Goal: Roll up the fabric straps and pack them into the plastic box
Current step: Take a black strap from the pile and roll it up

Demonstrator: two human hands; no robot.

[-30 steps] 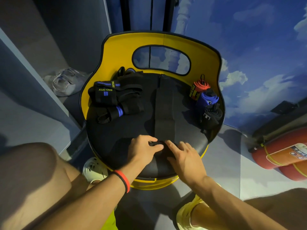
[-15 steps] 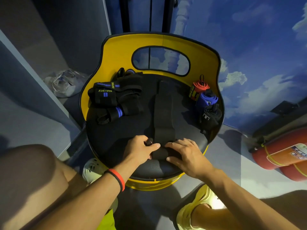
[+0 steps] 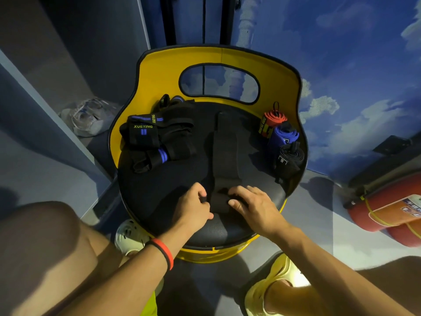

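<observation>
A long black fabric strap (image 3: 225, 147) lies flat down the middle of the round black seat (image 3: 159, 197). Its near end is a small roll (image 3: 219, 200). My left hand (image 3: 193, 207) pinches the roll's left side, and my right hand (image 3: 252, 206) grips its right side with curled fingers. A heap of unrolled black straps with blue stripes (image 3: 155, 140) lies at the seat's left. Three rolled straps stand at the right: red (image 3: 271, 120), blue (image 3: 282, 137) and black (image 3: 289, 158). No plastic box is in view.
The seat has a yellow backrest (image 3: 216, 58) with an oval cut-out. A clear bag (image 3: 88, 117) lies on the floor at the left. A red cylinder (image 3: 387, 206) lies on the floor at the right. My knees and shoes frame the stool.
Both hands have closed in on the strap's near end and turned it over into a small roll. The flat length of strap is a little shorter.
</observation>
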